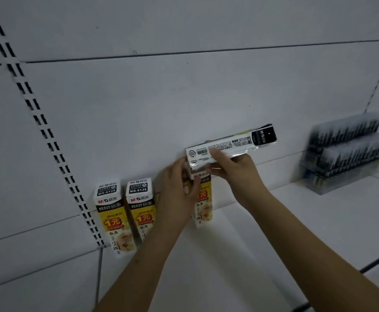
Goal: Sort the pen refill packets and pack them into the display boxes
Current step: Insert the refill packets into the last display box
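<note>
Item: refill packets above a display box, white shelf.

I log the right hand pinching a stack of packets; the left hand curled round the third box, hiding most of it. Two boxes stand left; a blurred rack of pens right.

You have open white shelf surface between the third yellow-and-white cardboard display box and the blurred clear plastic rack of dark pens at the far right. Two more yellow-and-white display boxes stand side by side against the white back panel, blocking the left end beside the slotted upright.
</note>
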Motion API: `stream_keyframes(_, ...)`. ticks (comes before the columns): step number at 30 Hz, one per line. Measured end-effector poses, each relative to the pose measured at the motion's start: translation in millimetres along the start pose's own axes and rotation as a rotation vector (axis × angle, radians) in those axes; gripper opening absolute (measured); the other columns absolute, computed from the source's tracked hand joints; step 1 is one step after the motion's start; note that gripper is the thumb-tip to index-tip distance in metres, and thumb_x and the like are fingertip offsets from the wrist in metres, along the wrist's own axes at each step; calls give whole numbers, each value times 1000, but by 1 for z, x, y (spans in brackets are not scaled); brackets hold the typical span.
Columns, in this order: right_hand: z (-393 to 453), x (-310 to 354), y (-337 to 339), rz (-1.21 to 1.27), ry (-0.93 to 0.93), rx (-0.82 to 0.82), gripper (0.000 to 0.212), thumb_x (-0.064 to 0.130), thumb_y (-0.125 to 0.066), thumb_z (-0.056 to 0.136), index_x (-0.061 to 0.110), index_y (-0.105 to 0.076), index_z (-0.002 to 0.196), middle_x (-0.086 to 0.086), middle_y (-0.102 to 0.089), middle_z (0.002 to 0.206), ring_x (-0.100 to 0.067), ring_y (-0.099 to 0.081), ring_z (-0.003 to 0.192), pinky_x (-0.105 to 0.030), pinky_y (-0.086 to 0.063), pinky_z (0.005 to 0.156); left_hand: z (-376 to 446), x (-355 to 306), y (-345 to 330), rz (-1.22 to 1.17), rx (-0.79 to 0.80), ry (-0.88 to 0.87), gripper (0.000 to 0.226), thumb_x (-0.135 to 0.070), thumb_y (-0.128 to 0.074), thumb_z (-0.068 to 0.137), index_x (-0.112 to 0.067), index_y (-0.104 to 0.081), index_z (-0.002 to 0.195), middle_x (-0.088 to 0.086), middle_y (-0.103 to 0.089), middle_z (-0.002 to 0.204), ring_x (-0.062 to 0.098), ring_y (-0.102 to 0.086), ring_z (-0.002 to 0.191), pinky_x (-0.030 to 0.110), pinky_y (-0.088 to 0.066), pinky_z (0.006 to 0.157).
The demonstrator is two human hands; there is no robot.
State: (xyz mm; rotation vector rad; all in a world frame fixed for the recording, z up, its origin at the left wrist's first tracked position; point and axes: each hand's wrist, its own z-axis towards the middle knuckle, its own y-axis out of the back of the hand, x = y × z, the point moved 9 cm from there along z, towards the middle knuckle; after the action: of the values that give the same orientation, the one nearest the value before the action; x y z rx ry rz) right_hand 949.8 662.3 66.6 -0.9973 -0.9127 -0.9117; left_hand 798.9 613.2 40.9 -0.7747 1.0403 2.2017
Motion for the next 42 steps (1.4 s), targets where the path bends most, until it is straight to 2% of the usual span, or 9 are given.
stream_keyframes(5, 16, -1, 6, -117, 39, 65, 22, 13, -62, 94, 1, -66, 112, -12, -74, 105, -29, -71, 96, -29, -59, 74, 11, 9, -2, -75, -24, 23, 45, -31, -76, 83, -30, -44, 114, -9, -63, 108, -1, -65, 91, 33, -59, 78)
stream_keyframes(9, 13, 11, 11, -571, 113, 177, 20, 27, -66, 92, 8, -71, 93, 1, -72, 75, -13, -66, 68, -28, -52, 64, 7, 9, -4, -43, -21, 18, 49, -37, -78, 80, -35, -39, 110, -13, -58, 108, -4, -62, 92, 20, -56, 74)
stream_keyframes(14, 8, 42, -5, -904, 172, 353, 14, 24, -69, 88, 36, -63, 84, 33, -65, 65, 6, -59, 56, -12, -45, 50, -2, 11, -22, -144, 80, 13, 58, -33, -80, 78, -41, -33, 112, -19, -58, 110, 0, -63, 98, 32, -58, 77)
stream_keyframes(21, 8, 73, -19, -1069, 189, 551, 24, 26, -75, 81, 28, -72, 105, 27, -69, 99, 12, -65, 88, -6, -50, 72, -8, 14, -26, -222, 133, -8, 61, -29, -82, 77, -48, -33, 107, -23, -64, 106, -3, -65, 99, 36, -58, 82)
stream_keyframes(24, 7, 77, -20, -1095, 173, 563, 24, 28, -76, 81, 29, -73, 105, 27, -70, 95, 11, -66, 82, -6, -50, 67, -9, 11, -22, -239, 137, -19, 61, -29, -83, 77, -49, -34, 107, -24, -63, 108, -7, -63, 102, 32, -58, 84)
stream_keyframes(28, 7, 73, -24, -1145, 107, 621, 22, 32, -73, 85, 28, -74, 107, 14, -75, 94, -12, -67, 62, -23, -53, 55, -9, 9, -22, -222, 154, -42, 63, -30, -83, 75, -55, -34, 105, -30, -62, 104, -10, -62, 102, 28, -57, 84)
stream_keyframes(32, 5, 77, -16, -1119, 83, 578, 17, 22, -73, 87, 25, -75, 103, 17, -75, 89, -8, -66, 55, -18, -51, 54, -11, 5, -25, -199, 192, -59, 63, -33, -81, 76, -60, -31, 105, -26, -62, 107, -8, -61, 103, 30, -56, 86)
stream_keyframes(37, -2, 67, -14, -1153, 13, 643, 23, 25, -72, 87, 35, -71, 109, 19, -73, 98, -22, -64, 59, -21, -51, 51, -11, 6, -25, -192, 217, -53, 60, -31, -82, 76, -55, -36, 107, -24, -63, 105, -8, -61, 101, 31, -56, 84)
stream_keyframes(42, -3, 81, -8, -1208, 50, 572, 22, 23, -71, 87, 32, -72, 107, 15, -75, 88, -12, -72, 67, -32, -61, 71, -12, -1, -31, -188, 258, -67, 57, -31, -80, 79, -51, -38, 112, -19, -62, 115, -2, -61, 108, 31, -56, 88)
